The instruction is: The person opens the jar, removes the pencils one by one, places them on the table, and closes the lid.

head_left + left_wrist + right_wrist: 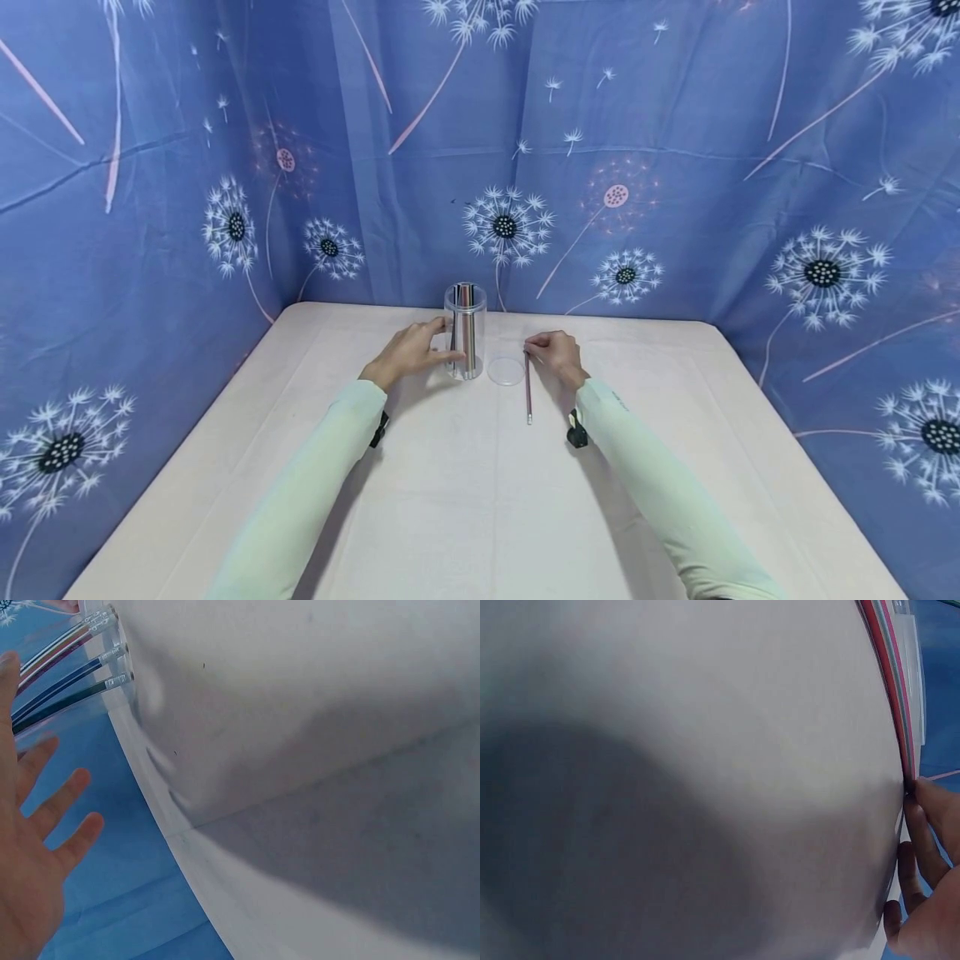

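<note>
A clear cylindrical container (467, 333) with several striped pencils stands upright near the table's back edge. My left hand (412, 353) is at its left side, thumb and fingers spread around it. Several pencils (67, 694) show eraser ends through the clear wall in the left wrist view, close to the extended fingers (64, 799). To the right, my right hand (557, 353) pinches the far end of a striped pencil (528, 390) between thumb and index finger; its eraser end points toward me. The same striped pencil (897, 682) runs up from the fingertips in the right wrist view.
A round clear lid (506, 372) lies flat between the container and the pencil. Pale cloth covers the table (480, 500), and a blue dandelion-print curtain (555, 233) hangs right behind its back edge and along both sides.
</note>
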Demonstrator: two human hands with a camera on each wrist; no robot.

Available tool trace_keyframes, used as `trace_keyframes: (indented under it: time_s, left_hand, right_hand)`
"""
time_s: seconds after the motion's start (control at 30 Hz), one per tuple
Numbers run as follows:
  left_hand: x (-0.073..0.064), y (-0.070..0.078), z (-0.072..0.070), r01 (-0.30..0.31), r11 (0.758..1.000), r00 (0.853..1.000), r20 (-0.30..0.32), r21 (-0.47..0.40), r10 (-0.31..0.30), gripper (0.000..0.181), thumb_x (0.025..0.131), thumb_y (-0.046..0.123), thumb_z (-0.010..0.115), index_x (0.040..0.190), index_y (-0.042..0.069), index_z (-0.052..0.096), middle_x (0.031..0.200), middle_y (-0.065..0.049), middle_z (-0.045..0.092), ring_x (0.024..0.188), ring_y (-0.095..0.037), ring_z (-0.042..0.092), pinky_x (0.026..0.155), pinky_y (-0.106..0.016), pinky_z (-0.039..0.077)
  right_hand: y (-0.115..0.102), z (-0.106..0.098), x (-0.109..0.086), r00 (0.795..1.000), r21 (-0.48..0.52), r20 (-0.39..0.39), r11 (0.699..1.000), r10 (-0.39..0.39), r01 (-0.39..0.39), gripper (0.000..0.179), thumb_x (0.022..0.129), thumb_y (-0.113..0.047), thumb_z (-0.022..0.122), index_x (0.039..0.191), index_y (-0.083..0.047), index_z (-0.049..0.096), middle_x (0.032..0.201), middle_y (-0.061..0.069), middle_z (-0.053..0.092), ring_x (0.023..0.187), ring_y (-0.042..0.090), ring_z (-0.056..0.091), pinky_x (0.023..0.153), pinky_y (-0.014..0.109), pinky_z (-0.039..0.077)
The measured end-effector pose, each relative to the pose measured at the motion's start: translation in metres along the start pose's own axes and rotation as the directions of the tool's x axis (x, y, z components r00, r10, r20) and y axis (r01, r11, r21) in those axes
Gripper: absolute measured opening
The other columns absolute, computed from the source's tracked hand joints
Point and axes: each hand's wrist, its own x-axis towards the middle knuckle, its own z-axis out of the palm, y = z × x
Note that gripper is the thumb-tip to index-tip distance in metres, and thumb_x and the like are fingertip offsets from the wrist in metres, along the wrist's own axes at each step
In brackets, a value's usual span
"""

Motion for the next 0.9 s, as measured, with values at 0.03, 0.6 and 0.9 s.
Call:
trace_keyframes:
  time_s: [0.03,0.6,0.9]
  left_hand:
    - [0.0,0.0,0.0,0.001,1.0,1.0,0.0,0.0,-0.001,0.082,0.088,0.058,0.077,0.154,0.021,0.047,0.152,-0.006,0.056,0.136,-0.036,0.056,0.114,-0.058,0.044]
    - [0.003,-0.005,0.001,0.005,1.0,1.0,-0.006,0.007,-0.004,0.079,0.086,0.061,0.077,0.148,0.021,0.051,0.149,-0.006,0.059,0.134,-0.037,0.057,0.111,-0.057,0.047]
    - [0.003,-0.005,0.001,0.009,1.0,1.0,0.004,-0.002,-0.009,0.077,0.087,0.059,0.077,0.148,0.02,0.051,0.15,-0.008,0.058,0.136,-0.038,0.056,0.112,-0.059,0.046]
  right_hand:
    - [0.0,0.0,0.0,1.0,0.001,-0.002,1.0,0.005,-0.005,0.015,0.097,-0.026,0.077,0.105,-0.014,0.084,0.099,0.002,0.08,0.105,0.026,0.074,0.107,0.05,0.05]
    - [0.005,-0.009,0.004,0.999,0.019,0.021,1.0,-0.025,0.025,0.016,0.098,-0.023,0.075,0.106,-0.012,0.083,0.106,0.005,0.079,0.109,0.025,0.073,0.107,0.044,0.053]
    - [-0.006,-0.027,0.008,0.992,0.035,-0.025,0.992,-0.122,0.123,0.02,0.096,-0.022,0.077,0.11,-0.008,0.081,0.109,0.01,0.078,0.099,0.028,0.076,0.097,0.042,0.058]
